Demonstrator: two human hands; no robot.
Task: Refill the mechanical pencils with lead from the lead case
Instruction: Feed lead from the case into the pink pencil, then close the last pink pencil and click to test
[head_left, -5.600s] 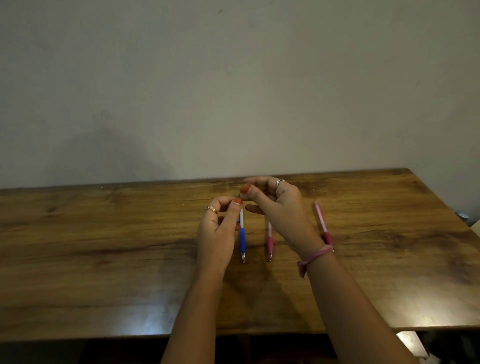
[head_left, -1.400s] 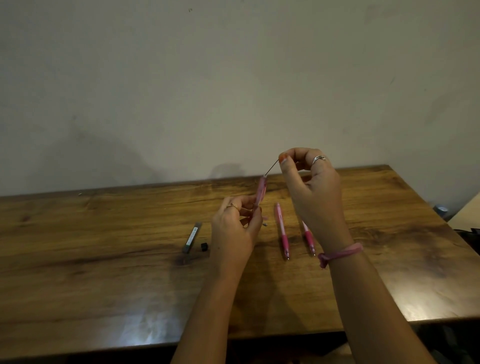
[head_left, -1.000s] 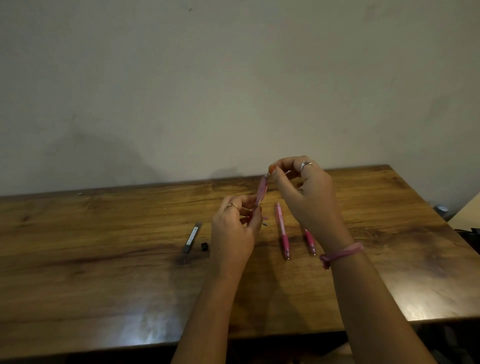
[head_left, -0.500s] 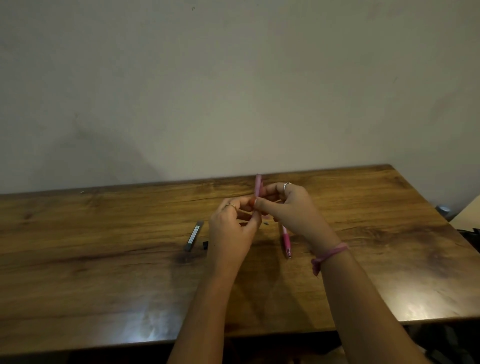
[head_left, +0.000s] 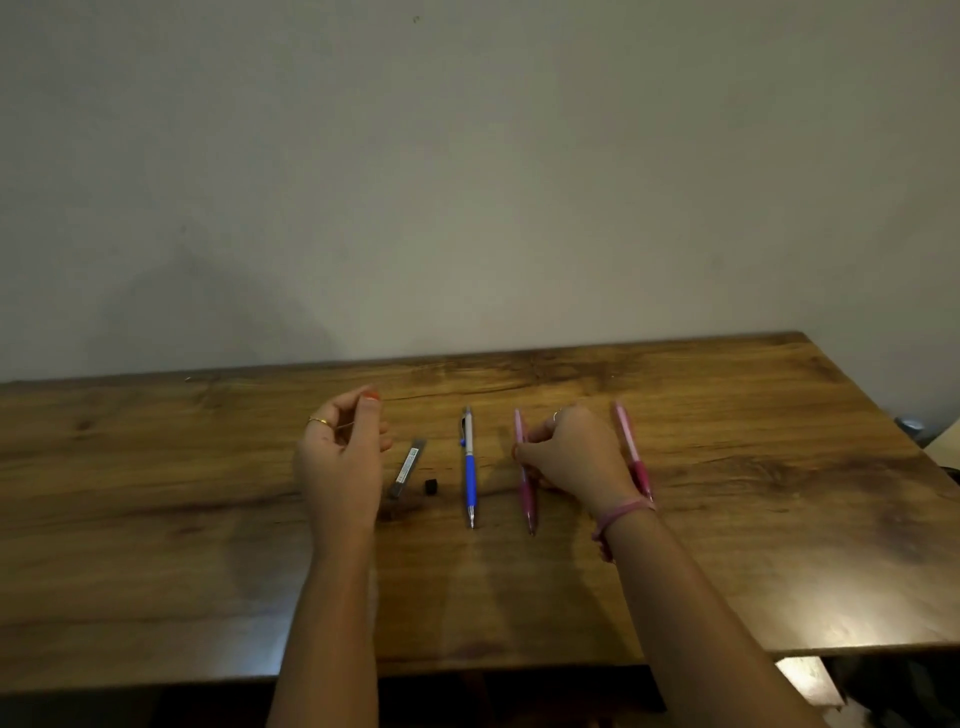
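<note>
- The right hand (head_left: 571, 457) lies low on the worktop (head_left: 208, 545), its fingers curled round the middle pink pencil (head_left: 524, 473), which lies flat; it looks to be either setting this pencil down or taking it up, and the picture does not settle which.
- The left hand (head_left: 340, 457) hovers just left of the lead case (head_left: 407, 467), thumb and forefinger drawn together. A thin line near the fingers could be a lead, but it is too faint to be sure, so whether it pinches anything cannot be told.
- The lead case lies open on the worktop, with its small black cap (head_left: 430, 486) just beside its near end.
- The blue pencil (head_left: 470, 467) lies between the cap and the middle pink pencil; a second pink pencil (head_left: 631, 452) lies right of the right hand, partly hidden by the wrist. All three point their tips toward the person.
- Judged from the layout, the work stands between pencils. The next move likely calls for a fresh lead from the case, pinched lightly since lead snaps easily, then fed straight into an open pencil end.
- All the things sit in a tight row mid-worktop, well apart from the near edge and the right edge, with bare wood to either side for the arms to swing.
- The wall (head_left: 467, 182) stands right behind the far edge, so reaching room lies sideways and nearward.
- The cap is small and dark, easy to knock away with a sleeve or wrist.
</note>
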